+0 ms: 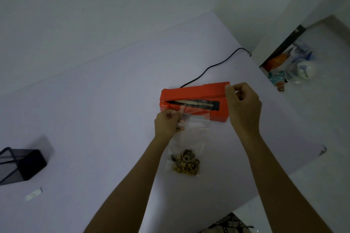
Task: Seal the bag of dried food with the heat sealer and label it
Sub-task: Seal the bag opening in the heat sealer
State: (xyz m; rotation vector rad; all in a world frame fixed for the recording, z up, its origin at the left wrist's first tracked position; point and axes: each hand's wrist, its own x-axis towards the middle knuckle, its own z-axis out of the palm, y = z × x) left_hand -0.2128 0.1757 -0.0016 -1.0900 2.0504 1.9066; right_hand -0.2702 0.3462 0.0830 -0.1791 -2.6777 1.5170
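An orange heat sealer (189, 91) lies on the white table (94, 119), its lid raised so the dark sealing strip shows. A clear plastic bag (191, 132) of brown dried food (186, 161) lies in front of it, with its open end laid over the sealer's front edge. My left hand (167, 123) pinches the bag's top left corner. My right hand (243, 104) grips the raised lid at the sealer's right end, fingers curled.
A black cord (214, 65) runs from the sealer to the table's far edge. A black mesh holder (20, 164) stands at the left, with a small white label (34, 194) near it. Packets and bags (291, 66) lie on the floor at the right.
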